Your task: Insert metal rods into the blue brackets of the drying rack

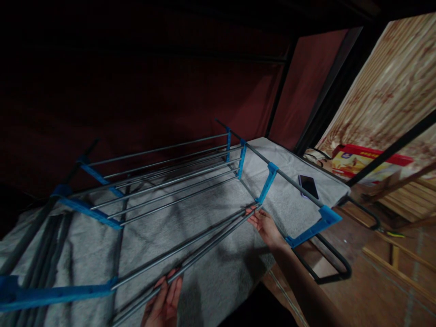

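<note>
A rack of grey metal tubes with blue plastic brackets (267, 184) lies across a grey cloth-covered surface (190, 213). My left hand (163, 297), at the bottom, is closed around a slanting metal rod (211, 243); a second rod seems to run close along it. The fingers of my right hand (264, 222) pinch the far end of that rod, right beside the lower end of a blue bracket. Whether the rod's tip sits inside the bracket is hidden by the fingers. Several rods span the back brackets, and one more runs from the left bracket (61, 293) toward my right hand.
A phone (309, 186) lies on the cloth at the right. Several loose dark tubes (47, 250) rest at the left. A red and yellow box (369, 163) and wooden frames (395, 256) stand on the floor at the right. A dark red wall (153, 95) rises behind the rack.
</note>
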A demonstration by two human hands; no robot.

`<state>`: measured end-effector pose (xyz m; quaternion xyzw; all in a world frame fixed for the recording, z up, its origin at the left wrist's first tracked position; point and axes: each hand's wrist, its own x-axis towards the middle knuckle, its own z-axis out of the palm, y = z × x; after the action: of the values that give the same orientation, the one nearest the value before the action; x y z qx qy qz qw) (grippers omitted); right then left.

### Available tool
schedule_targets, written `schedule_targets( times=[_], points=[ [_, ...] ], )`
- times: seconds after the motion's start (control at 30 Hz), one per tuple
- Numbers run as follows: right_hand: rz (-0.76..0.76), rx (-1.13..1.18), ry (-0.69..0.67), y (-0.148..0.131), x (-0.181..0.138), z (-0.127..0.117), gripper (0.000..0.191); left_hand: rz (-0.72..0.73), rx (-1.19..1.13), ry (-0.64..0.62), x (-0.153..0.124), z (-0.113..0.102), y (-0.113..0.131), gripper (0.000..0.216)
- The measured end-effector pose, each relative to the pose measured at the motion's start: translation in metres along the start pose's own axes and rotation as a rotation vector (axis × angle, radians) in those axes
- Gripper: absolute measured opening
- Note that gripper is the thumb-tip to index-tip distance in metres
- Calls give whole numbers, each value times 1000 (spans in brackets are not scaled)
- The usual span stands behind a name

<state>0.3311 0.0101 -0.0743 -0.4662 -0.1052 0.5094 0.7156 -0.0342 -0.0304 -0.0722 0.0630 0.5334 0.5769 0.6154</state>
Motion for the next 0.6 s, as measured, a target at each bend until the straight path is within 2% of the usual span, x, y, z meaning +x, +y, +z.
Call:
schedule_targets(
  times=[0.3,0.6],
  points=[
    [5,16,48,6,0,-16,26,60,22,-78,-19,35,-6,26],
    [41,17,96,10,-2,-25,21,113,83,-123,-40,63,0,32]
  ],
)
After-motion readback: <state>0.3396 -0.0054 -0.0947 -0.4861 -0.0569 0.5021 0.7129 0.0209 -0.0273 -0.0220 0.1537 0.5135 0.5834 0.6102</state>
